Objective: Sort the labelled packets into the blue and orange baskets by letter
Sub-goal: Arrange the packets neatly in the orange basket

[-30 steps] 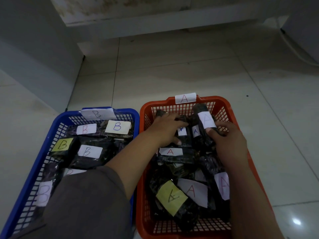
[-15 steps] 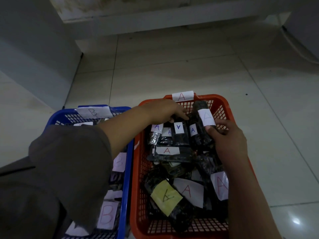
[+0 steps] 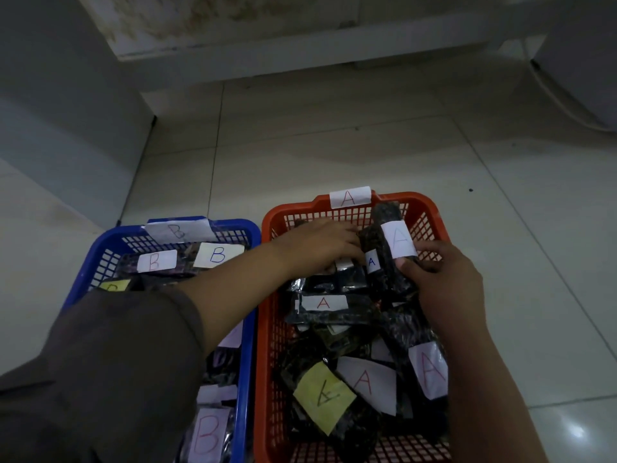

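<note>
Sleeve fills the near left corner, dark grey, hanging over the blue basket, which has B packets stacked in it. Right next to it, touching, is the orange basket, with dark A packets piled at the near end, one with a yellow label. Further in, the right hand has its grip curled round an upright packet with a big white A label, thumb pressed on the front. The left hand lies knuckles-up over the packets by the far wall; can't tell if its grip actually holds one. Both baskets sit on a tiled floor.
</note>
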Tool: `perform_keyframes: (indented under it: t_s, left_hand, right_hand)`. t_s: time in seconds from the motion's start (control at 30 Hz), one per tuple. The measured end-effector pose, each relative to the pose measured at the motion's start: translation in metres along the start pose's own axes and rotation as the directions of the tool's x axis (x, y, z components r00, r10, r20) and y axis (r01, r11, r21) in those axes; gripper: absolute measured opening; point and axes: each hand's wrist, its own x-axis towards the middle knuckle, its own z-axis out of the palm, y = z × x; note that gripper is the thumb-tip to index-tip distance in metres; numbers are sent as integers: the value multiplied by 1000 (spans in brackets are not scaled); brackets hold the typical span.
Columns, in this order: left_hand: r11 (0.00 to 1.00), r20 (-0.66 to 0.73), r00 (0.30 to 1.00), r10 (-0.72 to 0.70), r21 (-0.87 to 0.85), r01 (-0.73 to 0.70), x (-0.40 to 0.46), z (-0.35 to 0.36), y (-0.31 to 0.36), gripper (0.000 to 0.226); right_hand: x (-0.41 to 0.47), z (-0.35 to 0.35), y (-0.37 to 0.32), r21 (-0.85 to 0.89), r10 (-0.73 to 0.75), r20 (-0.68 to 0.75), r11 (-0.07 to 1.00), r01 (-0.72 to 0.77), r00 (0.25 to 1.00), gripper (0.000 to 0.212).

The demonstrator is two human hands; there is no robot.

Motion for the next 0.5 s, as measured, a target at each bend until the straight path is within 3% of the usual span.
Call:
perform_keyframes:
  t_s: [0.1,0.17,0.23,0.33,0.4,0.5]
  left_hand:
    - [974,-61,988,-145,-186,131,-3,-6,-4,20]
    - [940,-3,976,-218,-270,209,-2,-8,-6,35]
    - [972,28,988,-154,-174,157,3,-8,-4,50]
    - [964,-12,986,-167,-213,161,8,-20,-4,26]
    - [871,-99,939,-330,-415,262,4,-37,-6,23]
    - [669,-187,778,-600,-650,360,-13,-56,-12,25]
  right_hand:
    - [0,-5,-4,28,-9,-46,1000,11,999,29]
    - [1,-9,-6,69,-4,-83,998,9,997,29]
    - [0,-11,-6,98,9,-98,995,1,995,29]
    - [-1,-12,-5,120,24,-94,993,-13,995,30]
    - [0,-14,-6,137,23,-99,990,-9,995,30]
    - [1,-12,-6,153,21,-96,988,-6,995,30]
